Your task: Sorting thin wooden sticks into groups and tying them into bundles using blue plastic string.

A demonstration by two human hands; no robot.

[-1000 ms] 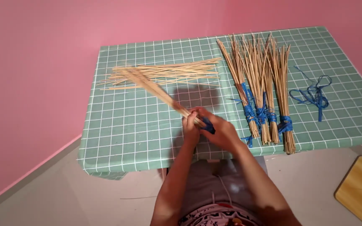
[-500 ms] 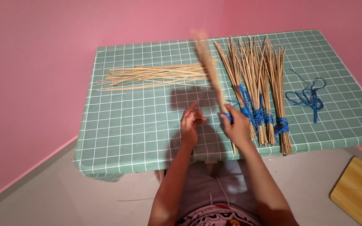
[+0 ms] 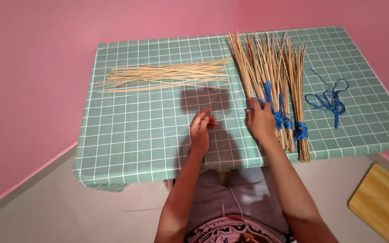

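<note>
Centrally, a table [image 3: 149,135] covered in a green cloth with a white grid fills the view from the head camera, set against pink walls [image 3: 37,58]. Both of the person's bare forearms reach over its near edge.

Right hand [image 3: 261,121]: palm down, fingers loosely curved over the near, left-hand side of a row of tied stick bundles [image 3: 271,67]. The fingertips press on the blue binding [image 3: 279,118] of the leftmost bundle; whether the fingers close fully round that bundle cannot be told, since the hand covers the contact. Away from this grip, the pale sticks fan out toward the far edge of the table; toward the person, their cut ends reach the table's near edge. Further blue wraps lie just right of the hand, touching one another.

Left hand [image 3: 201,128]: free of any object, fingers half curled and thumb raised, hovering just above or resting on bare cloth, near the right hand but apart from it.

Beyond the left hand, well apart, a loose heap of untied sticks [image 3: 167,76] lies crosswise on the cloth. Right of the bundles, clear of the grip, lies a tangle of blue string [image 3: 332,99]. A yellow wooden board [image 3: 379,200] sits on the floor at the lower right corner.
</note>
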